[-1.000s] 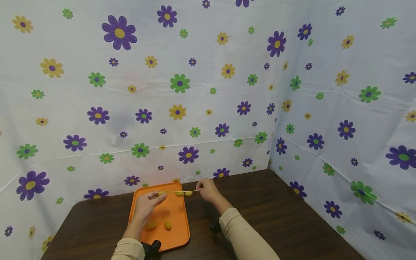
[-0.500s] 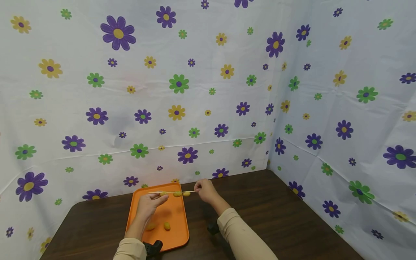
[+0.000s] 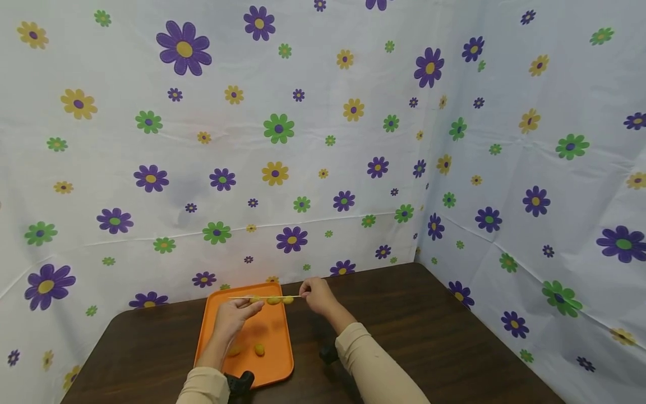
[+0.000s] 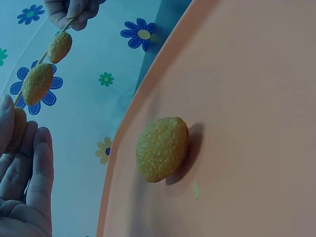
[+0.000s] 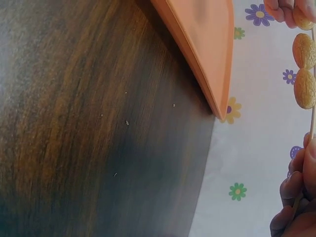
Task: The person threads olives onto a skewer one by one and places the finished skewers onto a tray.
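A thin wooden skewer (image 5: 313,123) runs level between the two hands, above the tray. Threaded on it are wrinkled yellow-brown oval pieces; the middle piece (image 4: 37,84) and the right-hand piece (image 4: 60,48) sit close together. My left hand (image 3: 232,317) pinches the leftmost piece (image 4: 17,131) between thumb and fingers, with the skewer's tip sticking out past it. At the other end, my right hand (image 3: 319,295) grips the bare skewer with curled fingers. Two similar loose pieces lie below on the orange tray (image 3: 272,367): one near its middle (image 3: 259,349), another by the left wrist (image 3: 234,351).
The tray stands on a dark wood table (image 3: 404,336), towards its left side. A flower-print cloth (image 3: 328,140) hangs behind and along the right. Small crumbs (image 5: 127,123) dot the table. Each wrist carries a black camera mount (image 3: 239,382).
The leftmost piece has slid right along the skewer, narrowing its gap to the middle piece. More skewer tip shows at the left, and the hands are slightly closer together.
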Demonstrator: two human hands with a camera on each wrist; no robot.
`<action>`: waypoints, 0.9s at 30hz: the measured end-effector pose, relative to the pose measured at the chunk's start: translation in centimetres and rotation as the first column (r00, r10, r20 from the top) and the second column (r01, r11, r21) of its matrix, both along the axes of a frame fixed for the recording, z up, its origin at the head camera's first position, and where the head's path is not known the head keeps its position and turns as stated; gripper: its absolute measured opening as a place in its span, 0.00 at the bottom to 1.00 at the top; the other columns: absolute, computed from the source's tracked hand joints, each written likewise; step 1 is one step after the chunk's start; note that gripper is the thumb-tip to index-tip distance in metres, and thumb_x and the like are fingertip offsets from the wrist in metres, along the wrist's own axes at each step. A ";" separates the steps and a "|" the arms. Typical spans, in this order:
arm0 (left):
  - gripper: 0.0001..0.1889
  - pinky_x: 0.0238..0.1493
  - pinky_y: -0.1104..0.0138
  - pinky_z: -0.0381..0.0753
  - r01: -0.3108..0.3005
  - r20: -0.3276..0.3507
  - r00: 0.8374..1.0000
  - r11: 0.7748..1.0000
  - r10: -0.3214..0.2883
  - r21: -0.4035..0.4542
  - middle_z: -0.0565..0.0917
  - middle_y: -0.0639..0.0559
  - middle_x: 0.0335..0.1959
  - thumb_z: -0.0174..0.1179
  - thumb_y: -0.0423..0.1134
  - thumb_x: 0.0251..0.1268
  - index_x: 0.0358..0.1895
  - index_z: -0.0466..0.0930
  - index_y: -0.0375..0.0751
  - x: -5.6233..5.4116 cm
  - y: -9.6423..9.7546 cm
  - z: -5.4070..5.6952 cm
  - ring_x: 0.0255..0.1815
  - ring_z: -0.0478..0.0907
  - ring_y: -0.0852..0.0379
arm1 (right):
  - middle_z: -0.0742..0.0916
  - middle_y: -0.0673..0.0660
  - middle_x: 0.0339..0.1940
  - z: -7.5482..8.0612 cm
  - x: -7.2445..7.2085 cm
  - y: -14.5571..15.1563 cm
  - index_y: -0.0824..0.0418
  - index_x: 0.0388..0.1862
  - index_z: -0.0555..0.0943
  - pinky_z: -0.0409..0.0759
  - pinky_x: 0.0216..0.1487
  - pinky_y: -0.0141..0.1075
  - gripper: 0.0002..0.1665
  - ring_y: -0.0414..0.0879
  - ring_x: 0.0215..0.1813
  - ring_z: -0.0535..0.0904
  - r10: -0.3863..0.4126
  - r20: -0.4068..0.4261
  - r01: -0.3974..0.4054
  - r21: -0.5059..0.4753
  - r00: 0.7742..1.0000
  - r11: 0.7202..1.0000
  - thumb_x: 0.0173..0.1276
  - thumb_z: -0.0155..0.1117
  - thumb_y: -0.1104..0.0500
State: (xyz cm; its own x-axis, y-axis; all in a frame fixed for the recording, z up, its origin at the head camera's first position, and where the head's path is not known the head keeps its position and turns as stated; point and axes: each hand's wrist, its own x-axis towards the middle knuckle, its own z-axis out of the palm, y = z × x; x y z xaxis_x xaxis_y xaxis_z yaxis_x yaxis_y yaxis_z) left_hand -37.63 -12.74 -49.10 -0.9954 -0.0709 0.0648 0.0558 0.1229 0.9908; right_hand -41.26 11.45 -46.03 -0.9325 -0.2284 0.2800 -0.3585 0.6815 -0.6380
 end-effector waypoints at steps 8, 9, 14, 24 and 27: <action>0.26 0.58 0.51 0.81 -0.007 -0.011 1.000 1.000 0.006 -0.013 0.86 0.35 0.52 0.73 0.44 0.62 0.56 0.83 0.26 -0.1 0.3 0.0 0.48 0.88 0.47 | 0.81 0.52 0.26 0.2 -0.1 -0.1 0.61 0.26 0.82 0.78 0.32 0.34 0.12 0.43 0.29 0.73 -0.001 0.010 0.001 0.007 1.000 1.000 0.68 0.65 0.73; 0.26 0.58 0.51 0.81 -0.008 -0.011 1.000 1.000 0.008 -0.010 0.86 0.35 0.52 0.73 0.43 0.62 0.56 0.83 0.26 -0.1 0.3 0.0 0.48 0.88 0.47 | 0.81 0.52 0.26 0.2 -0.1 -0.1 0.62 0.26 0.83 0.78 0.32 0.34 0.12 0.43 0.29 0.73 0.000 0.009 0.000 0.007 1.000 1.000 0.68 0.65 0.73; 0.24 0.58 0.50 0.81 -0.001 -0.017 1.000 1.000 0.002 0.007 0.86 0.35 0.52 0.73 0.42 0.62 0.54 0.84 0.26 0.0 0.5 0.1 0.47 0.88 0.48 | 0.81 0.52 0.26 0.1 0.0 -0.1 0.63 0.27 0.83 0.78 0.32 0.35 0.11 0.44 0.29 0.72 0.005 0.008 -0.005 0.001 1.000 1.000 0.68 0.65 0.73; 0.30 0.57 0.51 0.82 0.003 -0.005 1.000 0.998 -0.003 0.059 0.81 0.29 0.58 0.71 0.41 0.64 0.62 0.76 0.21 0.2 0.5 0.0 0.47 0.88 0.49 | 0.83 0.53 0.29 0.0 0.1 -0.4 0.61 0.27 0.83 0.80 0.38 0.38 0.11 0.45 0.34 0.75 -0.016 0.002 0.016 0.011 1.000 1.000 0.68 0.66 0.72; 0.30 0.55 0.53 0.83 0.005 -0.002 1.000 0.999 -0.005 0.047 0.80 0.29 0.59 0.70 0.41 0.65 0.63 0.75 0.22 0.5 0.2 0.1 0.50 0.87 0.45 | 0.83 0.53 0.31 0.0 0.2 -0.6 0.60 0.28 0.82 0.81 0.41 0.41 0.11 0.46 0.36 0.75 -0.009 0.001 0.009 0.005 1.000 1.000 0.68 0.66 0.72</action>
